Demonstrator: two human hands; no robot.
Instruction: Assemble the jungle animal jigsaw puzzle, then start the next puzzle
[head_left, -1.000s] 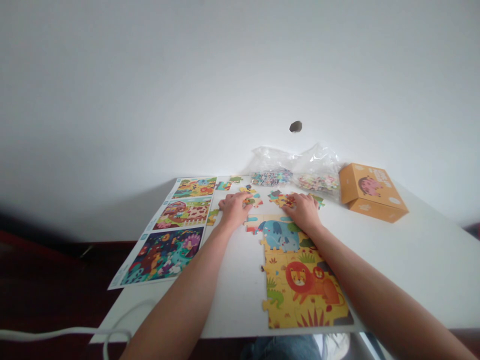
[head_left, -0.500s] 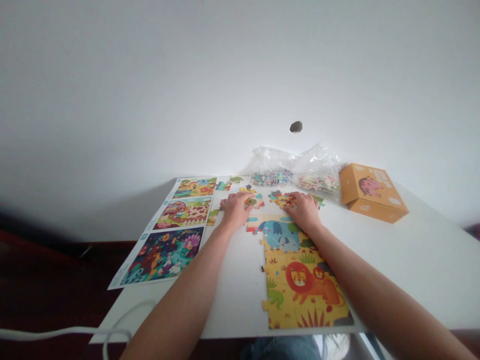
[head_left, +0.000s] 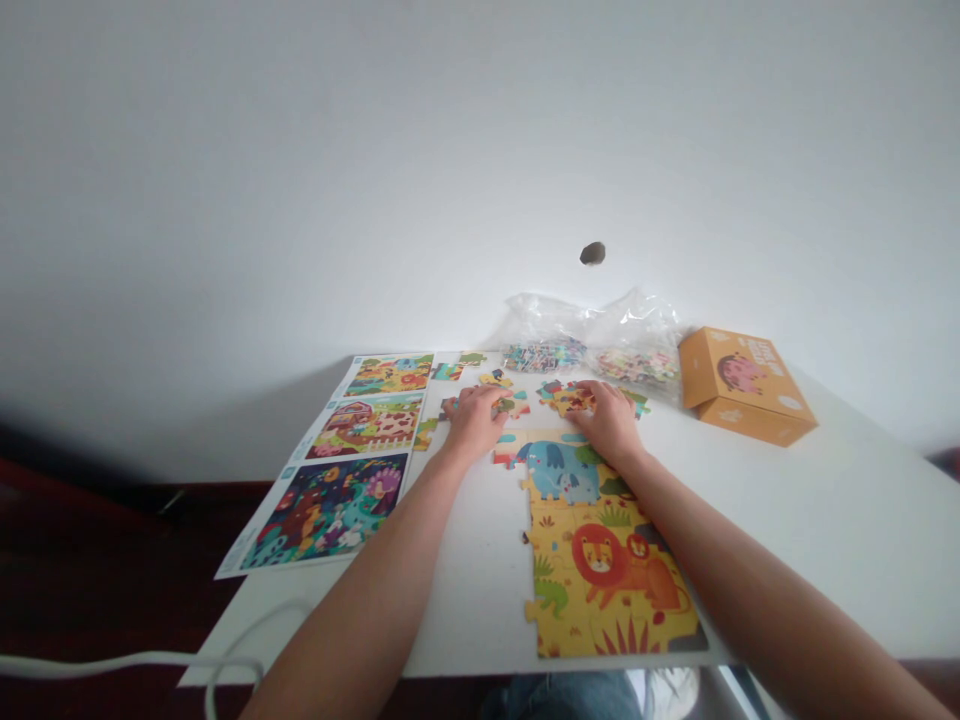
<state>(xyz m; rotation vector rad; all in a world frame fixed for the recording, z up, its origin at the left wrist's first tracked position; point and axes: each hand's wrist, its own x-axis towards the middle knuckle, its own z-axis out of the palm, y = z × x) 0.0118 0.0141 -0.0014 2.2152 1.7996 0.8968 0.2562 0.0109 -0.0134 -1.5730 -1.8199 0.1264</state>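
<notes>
My left hand [head_left: 478, 418] is bent over loose puzzle pieces [head_left: 519, 402], its thumb and forefinger closed about a piece with a green bush. Beyond the top of the partly joined jigsaw [head_left: 611, 560], my right hand [head_left: 609, 422] curls its fingers onto a small group of colourful puzzle pieces [head_left: 559, 397]. The joined part shows blue elephants and orange lions on yellow ground, and its left edge is jagged with tabs. A pink-and-blue joined piece [head_left: 508, 447] juts out at its upper left. My fingers partly cover the pieces under both hands.
A picture sheet [head_left: 300, 450] with three printed scenes lies left. Behind my hands stand clear bags of pieces [head_left: 544, 352]; an orange box [head_left: 746, 385] sits at the right. More loose pieces [head_left: 448, 371] lie near the wall. A white cable [head_left: 135, 660] hangs at lower left.
Both hands stay almost where they were. The fingers of my right hand have shifted slightly over the pieces, and my left fingers have moved a little. The joined jigsaw has not moved.
</notes>
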